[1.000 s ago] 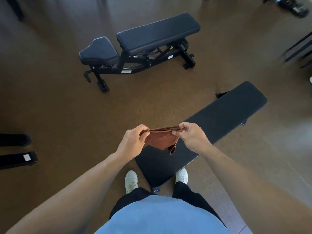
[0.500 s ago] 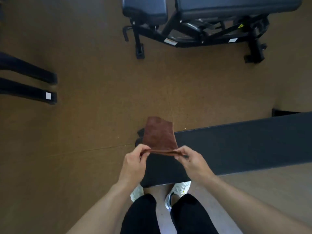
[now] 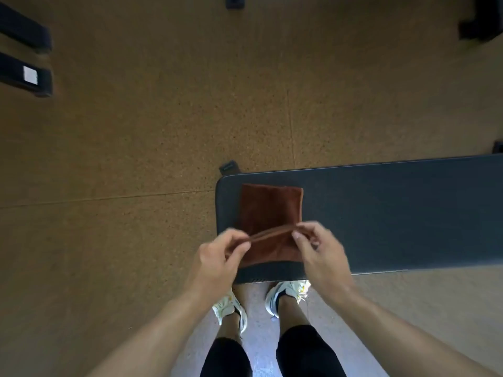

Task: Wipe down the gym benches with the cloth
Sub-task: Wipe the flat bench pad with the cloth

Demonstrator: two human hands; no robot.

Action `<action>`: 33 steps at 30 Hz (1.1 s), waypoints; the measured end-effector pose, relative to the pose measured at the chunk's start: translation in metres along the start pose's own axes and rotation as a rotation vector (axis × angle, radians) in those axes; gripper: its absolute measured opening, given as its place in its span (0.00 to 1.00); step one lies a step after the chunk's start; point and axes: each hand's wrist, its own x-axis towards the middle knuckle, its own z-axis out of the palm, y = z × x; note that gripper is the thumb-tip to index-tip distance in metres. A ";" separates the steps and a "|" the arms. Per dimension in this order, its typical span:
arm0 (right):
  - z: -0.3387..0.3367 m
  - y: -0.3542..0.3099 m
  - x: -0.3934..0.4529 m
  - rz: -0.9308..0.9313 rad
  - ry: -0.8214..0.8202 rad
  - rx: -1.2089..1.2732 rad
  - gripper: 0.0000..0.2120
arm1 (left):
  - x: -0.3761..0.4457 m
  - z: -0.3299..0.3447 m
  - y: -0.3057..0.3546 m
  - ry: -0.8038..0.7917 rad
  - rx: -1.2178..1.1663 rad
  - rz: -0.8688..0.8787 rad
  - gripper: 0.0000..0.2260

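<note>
the brown cloth (image 3: 268,208) lies spread on the near end of the dark padded bench (image 3: 394,213), its near part folded up into a raised ridge. the left hand (image 3: 217,257) pinches the ridge's left end between thumb and fingers; the right hand (image 3: 319,248) pinches its right end likewise. no writing shows on cloth or bench. far left of the bench, a black bar (image 3: 25,76) on the cork floor (image 3: 136,145) bears a blank white label (image 3: 30,74).

Bare forearms (image 3: 152,330) without sleeves, black shorts (image 3: 307,355) at the frame's bottom, and white trainers (image 3: 231,308) with dark trim.
</note>
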 end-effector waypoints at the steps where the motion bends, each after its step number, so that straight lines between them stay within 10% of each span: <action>1: 0.001 -0.011 0.010 -0.046 0.079 0.025 0.07 | 0.012 -0.006 0.009 0.046 -0.015 0.034 0.07; 5: 0.015 -0.042 0.046 -0.246 0.177 -0.190 0.29 | 0.064 -0.024 0.032 0.242 -0.039 0.002 0.18; 12: 0.095 -0.007 0.069 -0.472 -0.130 -0.871 0.38 | 0.078 -0.018 -0.018 0.010 0.072 -0.087 0.25; 20: 0.110 0.065 -0.008 -0.879 -0.281 -1.046 0.35 | 0.052 -0.008 -0.059 -0.027 -0.139 -0.229 0.26; 33: 0.115 0.018 0.053 -0.905 -0.247 -1.064 0.29 | 0.052 -0.006 -0.068 0.068 -0.301 -0.337 0.23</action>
